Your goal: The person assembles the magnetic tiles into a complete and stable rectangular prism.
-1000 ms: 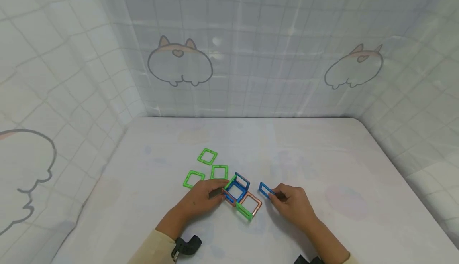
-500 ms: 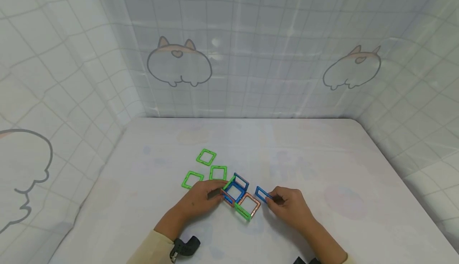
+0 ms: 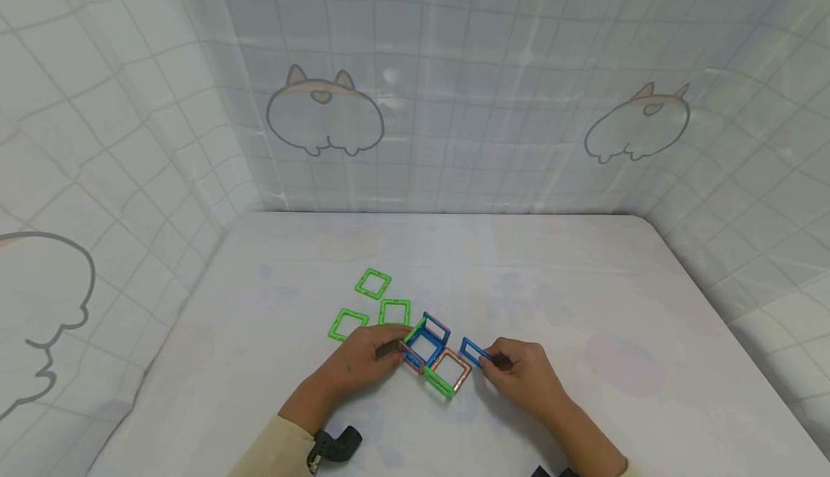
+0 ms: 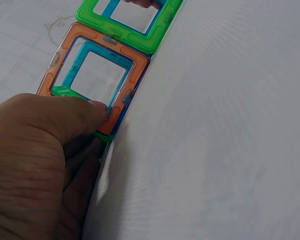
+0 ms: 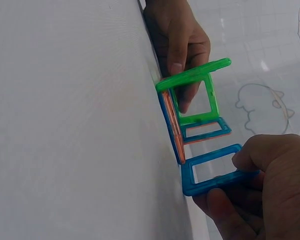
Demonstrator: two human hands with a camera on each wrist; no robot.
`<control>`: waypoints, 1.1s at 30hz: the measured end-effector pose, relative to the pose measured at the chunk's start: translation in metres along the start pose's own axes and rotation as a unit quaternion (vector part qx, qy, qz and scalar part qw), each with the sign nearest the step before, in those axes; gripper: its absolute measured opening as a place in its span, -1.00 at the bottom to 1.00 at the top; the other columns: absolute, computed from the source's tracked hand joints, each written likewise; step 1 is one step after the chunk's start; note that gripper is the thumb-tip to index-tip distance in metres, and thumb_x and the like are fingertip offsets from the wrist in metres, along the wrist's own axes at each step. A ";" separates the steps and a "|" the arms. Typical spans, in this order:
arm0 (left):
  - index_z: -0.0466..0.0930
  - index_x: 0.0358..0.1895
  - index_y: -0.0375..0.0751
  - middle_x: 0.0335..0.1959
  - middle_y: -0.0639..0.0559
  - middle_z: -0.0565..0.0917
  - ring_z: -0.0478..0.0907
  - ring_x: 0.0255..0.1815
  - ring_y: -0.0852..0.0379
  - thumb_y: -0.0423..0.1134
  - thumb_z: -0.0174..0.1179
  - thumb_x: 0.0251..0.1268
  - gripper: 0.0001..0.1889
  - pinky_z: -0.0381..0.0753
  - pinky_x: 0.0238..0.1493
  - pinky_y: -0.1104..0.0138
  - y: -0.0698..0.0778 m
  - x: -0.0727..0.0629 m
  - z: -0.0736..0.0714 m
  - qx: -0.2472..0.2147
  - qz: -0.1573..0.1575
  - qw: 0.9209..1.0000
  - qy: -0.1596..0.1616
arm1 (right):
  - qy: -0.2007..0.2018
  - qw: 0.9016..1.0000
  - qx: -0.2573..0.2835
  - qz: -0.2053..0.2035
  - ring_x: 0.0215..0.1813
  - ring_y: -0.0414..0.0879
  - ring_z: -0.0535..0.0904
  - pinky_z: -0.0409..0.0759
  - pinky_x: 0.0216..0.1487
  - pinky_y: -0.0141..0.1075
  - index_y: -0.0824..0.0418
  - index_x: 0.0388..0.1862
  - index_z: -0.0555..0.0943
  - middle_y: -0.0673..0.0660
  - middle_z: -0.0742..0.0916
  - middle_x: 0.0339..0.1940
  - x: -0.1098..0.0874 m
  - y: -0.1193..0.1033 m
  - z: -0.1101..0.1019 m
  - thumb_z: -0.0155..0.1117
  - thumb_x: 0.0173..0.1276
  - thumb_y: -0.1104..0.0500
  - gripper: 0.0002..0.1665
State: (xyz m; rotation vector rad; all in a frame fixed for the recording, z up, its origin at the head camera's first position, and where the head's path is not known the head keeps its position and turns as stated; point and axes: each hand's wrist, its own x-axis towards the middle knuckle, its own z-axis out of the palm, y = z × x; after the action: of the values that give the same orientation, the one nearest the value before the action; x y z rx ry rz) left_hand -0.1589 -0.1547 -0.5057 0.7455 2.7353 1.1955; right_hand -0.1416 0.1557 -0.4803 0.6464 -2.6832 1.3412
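In the head view my left hand (image 3: 366, 358) grips the left side of a small structure of square magnetic tiles. Its thumb presses an upright orange tile (image 4: 135, 70), fingers behind. A blue tile (image 3: 433, 356) lies flat inside, walled by upright blue, green and orange tiles. Joined at its right is a flat orange tile (image 3: 465, 367) with a green tile (image 3: 439, 383) standing along the near edge. My right hand (image 3: 525, 372) pinches a separate blue tile (image 5: 210, 187) between thumb and fingers, tilted up, close by the right edge of the flat orange tile.
Several loose green tiles lie beyond the left hand, among them one at the back (image 3: 363, 279), one on the left (image 3: 337, 323) and one nearer the structure (image 3: 406, 311). A white patterned cloth covers the table (image 3: 583, 282), with curtain-like walls behind and beside it.
Over the first half second my right hand moves slightly left, bringing the blue tile closer to the structure, then stays nearly still. The left hand keeps its grip in place.
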 end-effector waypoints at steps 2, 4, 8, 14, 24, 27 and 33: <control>0.59 0.27 0.06 0.26 0.28 0.58 0.45 0.35 0.20 -0.16 0.31 0.34 -0.57 0.46 0.39 0.17 0.000 0.000 0.000 0.000 0.002 1.000 0.000 | 0.000 1.000 -0.001 0.002 -0.39 -0.35 0.68 0.71 -0.40 -0.46 0.15 -0.43 0.71 0.03 0.80 -0.41 0.000 0.000 0.000 0.44 0.22 0.31 -0.91; 0.59 0.27 0.06 0.26 0.27 0.59 0.46 0.35 0.20 -0.16 0.31 0.34 -0.57 0.46 0.38 0.18 0.000 0.000 0.000 0.002 0.004 1.000 0.000 | -0.001 1.000 0.000 0.004 -0.39 -0.35 0.68 0.71 -0.40 -0.45 0.15 -0.43 0.71 0.05 0.80 -0.42 -0.001 -0.001 0.001 0.44 0.23 0.29 -0.91; 0.59 0.27 0.06 0.25 0.27 0.59 0.46 0.35 0.20 -0.17 0.31 0.34 -0.57 0.47 0.38 0.19 -0.001 0.001 0.001 0.002 0.005 1.000 -0.002 | -0.003 1.000 0.000 0.005 -0.39 -0.36 0.68 0.71 -0.40 -0.46 0.14 -0.43 0.71 0.03 0.80 -0.42 -0.001 -0.001 0.002 0.44 0.23 0.28 -0.92; 0.59 0.27 0.05 0.25 0.25 0.59 0.46 0.35 0.20 -0.17 0.31 0.33 -0.57 0.47 0.38 0.19 -0.001 0.000 0.001 0.004 0.003 1.000 -0.001 | -0.004 1.000 0.006 0.008 -0.38 -0.34 0.69 0.70 -0.39 -0.47 0.15 -0.42 0.71 0.01 0.80 -0.42 -0.001 0.000 0.005 0.44 0.21 0.32 -0.91; 0.58 0.27 0.08 0.26 0.26 0.59 0.46 0.35 0.20 -0.16 0.31 0.34 -0.57 0.45 0.40 0.19 0.000 0.000 0.000 0.010 0.000 1.000 -0.001 | -0.004 1.000 0.007 -0.001 -0.38 -0.35 0.68 0.71 -0.38 -0.45 0.13 -0.41 0.71 -0.02 0.79 -0.43 0.000 -0.001 0.008 0.43 0.24 0.31 -0.91; 0.58 0.28 0.09 0.26 0.25 0.59 0.46 0.35 0.19 -0.16 0.31 0.34 -0.56 0.44 0.40 0.18 0.001 0.000 -0.001 0.008 -0.002 1.000 0.000 | -0.004 1.000 0.010 -0.002 -0.38 -0.35 0.68 0.71 -0.38 -0.45 0.13 -0.40 0.71 -0.04 0.79 -0.42 0.000 -0.002 0.010 0.42 0.25 0.30 -0.92; 0.58 0.28 0.09 0.26 0.26 0.59 0.46 0.35 0.18 -0.17 0.30 0.35 -0.56 0.45 0.40 0.17 0.001 -0.001 -0.001 0.006 0.000 1.000 0.001 | -0.002 1.000 0.012 0.010 -0.39 -0.35 0.67 0.71 -0.38 -0.44 0.14 -0.39 0.72 -0.10 0.78 -0.41 0.000 -0.004 0.012 0.45 0.22 0.33 -0.90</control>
State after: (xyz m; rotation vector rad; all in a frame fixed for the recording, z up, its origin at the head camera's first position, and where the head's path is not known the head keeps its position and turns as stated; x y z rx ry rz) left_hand -0.1583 -0.1550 -0.5049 0.7456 2.7470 1.1819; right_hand -0.1390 0.1446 -0.4848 0.6280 -2.6871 1.3803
